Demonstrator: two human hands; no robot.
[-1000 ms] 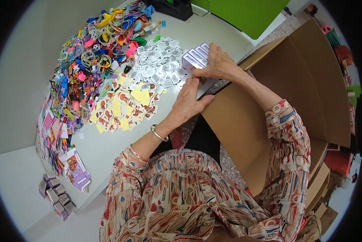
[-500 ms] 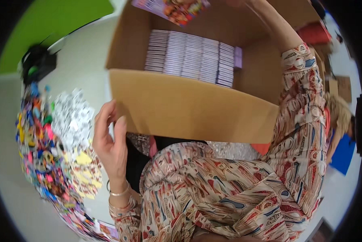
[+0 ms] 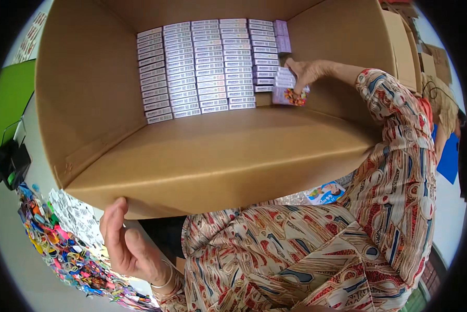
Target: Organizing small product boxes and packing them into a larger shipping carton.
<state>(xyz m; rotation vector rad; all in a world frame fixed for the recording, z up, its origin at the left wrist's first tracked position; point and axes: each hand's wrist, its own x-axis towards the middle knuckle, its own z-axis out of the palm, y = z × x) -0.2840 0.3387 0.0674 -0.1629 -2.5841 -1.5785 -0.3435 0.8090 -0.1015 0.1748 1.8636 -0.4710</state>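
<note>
Boxes [image 3: 282, 96] pinched by the right hand [image 3: 309, 74] are partly covered by its fingers; whether the left hand [image 3: 134, 252], thumb and fingers spread, touches the near wall of the cardboard carton [image 3: 207, 156] is hard to tell. It holds straight rows of packs [image 3: 197, 67], the pinched purple ones at near right, and hides part of a heap of flat white slips [image 3: 76, 213].

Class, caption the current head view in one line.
Right hand holds small purple boxes beside rows of similar packs inside a cardboard carton.
</note>
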